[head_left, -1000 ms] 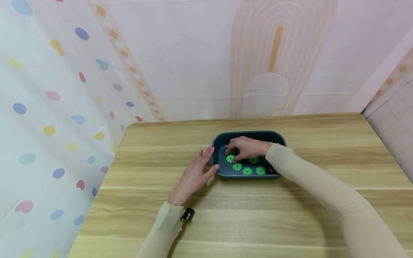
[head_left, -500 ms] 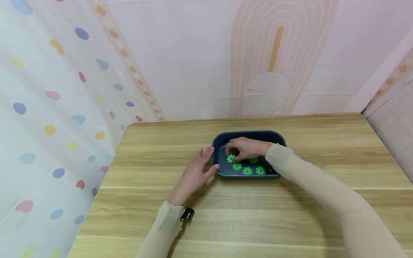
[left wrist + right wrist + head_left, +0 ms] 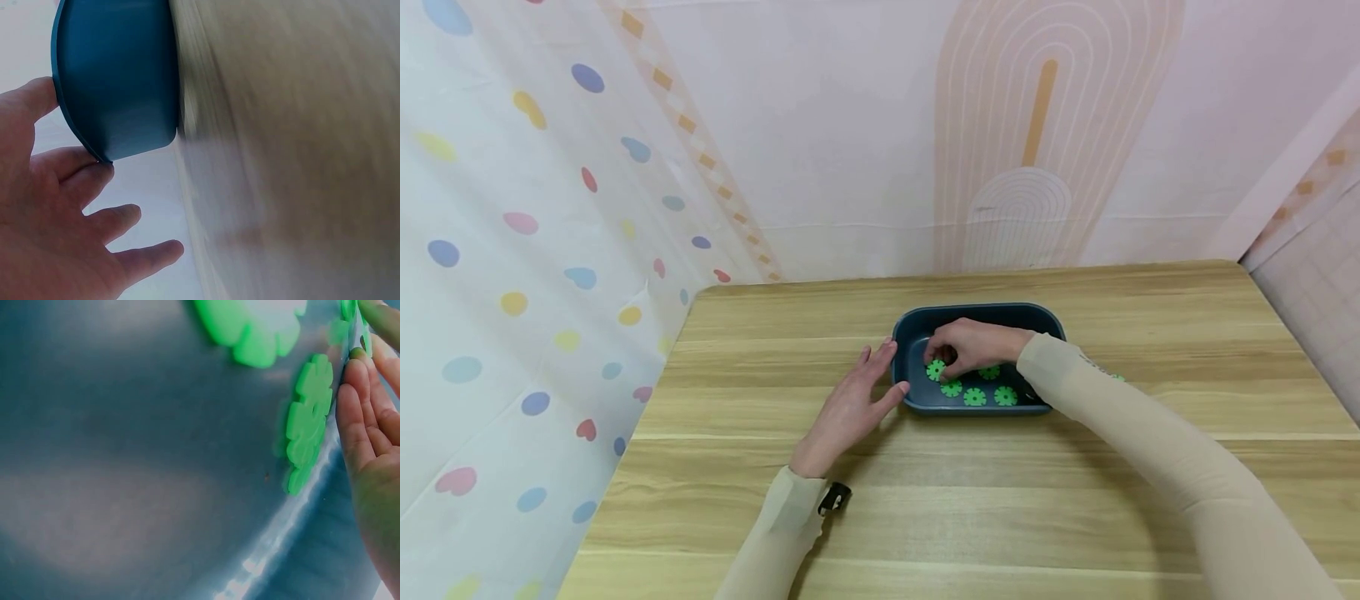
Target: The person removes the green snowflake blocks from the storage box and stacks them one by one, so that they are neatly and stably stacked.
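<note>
A dark blue rectangular tray stands on the table with several green notched plastic discs lying in it. My right hand reaches inside, thumb and fingers curled at one green notched disc near the left end. In the right wrist view the fingertips pinch at a green piece by the upper right edge, partly hidden. Another green disc lies close by on the tray floor. My left hand touches the tray's left end, its thumb and fingers spread along the rim.
The wooden table runs up to a patterned cloth backdrop. A small green piece shows on the table beyond the right sleeve, mostly hidden. A black object sits at the left cuff.
The hands stay almost where they were. The disc at the right fingertips shifts very slightly. A green piece beyond the right sleeve now shows.
</note>
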`<control>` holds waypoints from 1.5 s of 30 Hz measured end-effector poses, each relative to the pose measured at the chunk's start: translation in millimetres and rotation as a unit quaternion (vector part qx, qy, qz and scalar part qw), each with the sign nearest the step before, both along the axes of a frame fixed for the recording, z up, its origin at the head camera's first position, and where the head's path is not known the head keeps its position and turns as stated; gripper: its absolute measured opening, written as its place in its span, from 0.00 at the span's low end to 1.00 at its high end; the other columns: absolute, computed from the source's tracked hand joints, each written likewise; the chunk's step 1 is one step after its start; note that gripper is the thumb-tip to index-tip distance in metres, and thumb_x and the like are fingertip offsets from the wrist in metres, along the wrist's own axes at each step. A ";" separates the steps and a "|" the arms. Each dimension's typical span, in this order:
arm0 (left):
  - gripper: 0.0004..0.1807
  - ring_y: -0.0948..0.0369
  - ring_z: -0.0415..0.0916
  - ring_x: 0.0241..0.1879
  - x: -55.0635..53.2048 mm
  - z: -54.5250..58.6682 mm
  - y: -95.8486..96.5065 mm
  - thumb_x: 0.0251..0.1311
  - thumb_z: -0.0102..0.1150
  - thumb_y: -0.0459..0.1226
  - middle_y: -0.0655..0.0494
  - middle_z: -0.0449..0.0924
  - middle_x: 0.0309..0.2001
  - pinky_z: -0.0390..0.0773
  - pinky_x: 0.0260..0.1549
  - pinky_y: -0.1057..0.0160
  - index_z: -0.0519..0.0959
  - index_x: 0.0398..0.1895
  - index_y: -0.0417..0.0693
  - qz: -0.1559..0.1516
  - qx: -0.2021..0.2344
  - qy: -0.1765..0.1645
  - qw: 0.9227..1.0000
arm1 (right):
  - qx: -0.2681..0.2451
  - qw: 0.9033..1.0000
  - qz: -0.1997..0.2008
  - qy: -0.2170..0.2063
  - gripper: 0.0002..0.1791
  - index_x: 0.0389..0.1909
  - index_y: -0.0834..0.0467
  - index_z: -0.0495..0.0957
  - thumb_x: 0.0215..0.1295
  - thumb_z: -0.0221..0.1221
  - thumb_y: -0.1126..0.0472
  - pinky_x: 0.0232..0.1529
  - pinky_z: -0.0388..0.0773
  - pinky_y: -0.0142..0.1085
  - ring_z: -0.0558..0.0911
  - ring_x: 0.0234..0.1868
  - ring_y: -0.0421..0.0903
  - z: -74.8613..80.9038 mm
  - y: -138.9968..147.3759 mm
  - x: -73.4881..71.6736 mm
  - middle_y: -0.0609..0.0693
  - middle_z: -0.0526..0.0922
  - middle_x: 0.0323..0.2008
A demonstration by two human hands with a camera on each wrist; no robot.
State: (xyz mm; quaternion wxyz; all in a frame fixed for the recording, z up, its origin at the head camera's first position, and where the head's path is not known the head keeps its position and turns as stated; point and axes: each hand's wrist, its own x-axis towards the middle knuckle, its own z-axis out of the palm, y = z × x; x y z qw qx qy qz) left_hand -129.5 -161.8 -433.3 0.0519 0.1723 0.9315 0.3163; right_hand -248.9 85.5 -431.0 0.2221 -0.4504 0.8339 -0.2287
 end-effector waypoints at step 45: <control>0.38 0.47 0.45 0.81 -19.0 8.6 -2.1 0.75 0.56 0.56 0.48 0.53 0.82 0.57 0.74 0.38 0.64 0.79 0.46 -0.001 -0.048 0.019 0.999 | -0.137 0.984 -0.103 0.052 0.20 0.57 0.57 0.84 0.66 0.70 0.54 0.55 0.81 0.50 0.81 0.50 0.53 75.8 36.1 14.6 0.50 0.83 0.50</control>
